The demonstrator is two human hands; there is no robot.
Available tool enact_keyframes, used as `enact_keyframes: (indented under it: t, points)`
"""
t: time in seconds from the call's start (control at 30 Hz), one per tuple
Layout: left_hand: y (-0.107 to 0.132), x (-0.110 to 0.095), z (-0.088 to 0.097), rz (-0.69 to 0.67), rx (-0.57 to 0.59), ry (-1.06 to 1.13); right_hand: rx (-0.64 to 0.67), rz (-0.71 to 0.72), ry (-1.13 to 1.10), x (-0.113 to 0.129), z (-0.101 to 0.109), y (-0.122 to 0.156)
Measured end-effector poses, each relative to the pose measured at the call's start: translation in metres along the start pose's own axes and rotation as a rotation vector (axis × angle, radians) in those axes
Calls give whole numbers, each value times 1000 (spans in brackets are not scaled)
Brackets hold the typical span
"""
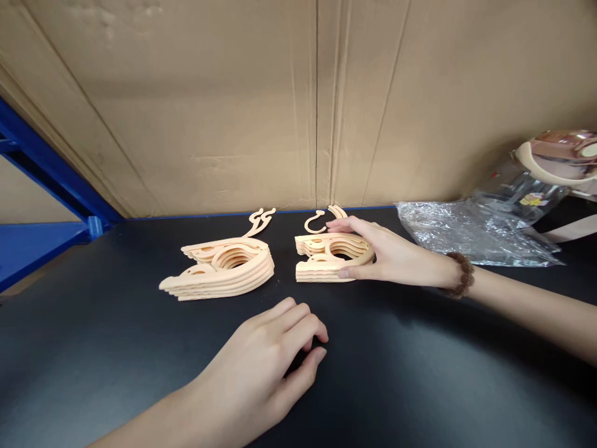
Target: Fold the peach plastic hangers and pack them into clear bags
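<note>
Right hand: Thumb on the near side and fingers on the far side, a person's right hand (394, 256) clasps the rounded end of the right stack of hangers (319, 267).
Left hand: The left hand (268, 354) holds nothing, its fingers loosely curled and its thumb apart from the index finger; whether it touches the black tabletop (401, 379) cannot be told.
Arms: The right forearm, with a brown band (461, 275) at the wrist, reaches in from the right; the left comes up from the bottom edge, back of the hand upward.
Right stack: Folded pieces lie flat near the cardboard wall (224, 112), long axis running left to right, tips leftward, a curved hook (312, 224) on the far side.
Left stack: The left stack of hangers (245, 277) lies just beside, tips leftward and slightly nearer, its hooks (262, 221) toward the wall.
</note>
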State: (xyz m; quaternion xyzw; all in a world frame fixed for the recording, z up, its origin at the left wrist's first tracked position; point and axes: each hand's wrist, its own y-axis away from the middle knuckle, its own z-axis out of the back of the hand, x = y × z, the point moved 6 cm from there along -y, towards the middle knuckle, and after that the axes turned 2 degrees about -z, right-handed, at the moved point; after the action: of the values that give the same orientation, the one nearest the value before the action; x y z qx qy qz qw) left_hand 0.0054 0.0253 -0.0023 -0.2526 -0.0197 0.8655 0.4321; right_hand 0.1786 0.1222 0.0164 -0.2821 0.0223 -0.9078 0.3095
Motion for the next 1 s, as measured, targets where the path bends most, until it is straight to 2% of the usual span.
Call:
enact_keyframes:
  t: [0.7,0.9,1.0]
  points:
    - [2,1,0,2,14,-2,19,34,9,1,1,1]
    - [2,1,0,-12,4,-10,-53,-2,132,-7,16,17]
    - [1,-1,1,-11,-39,-65,-138,87,208,0,27,34]
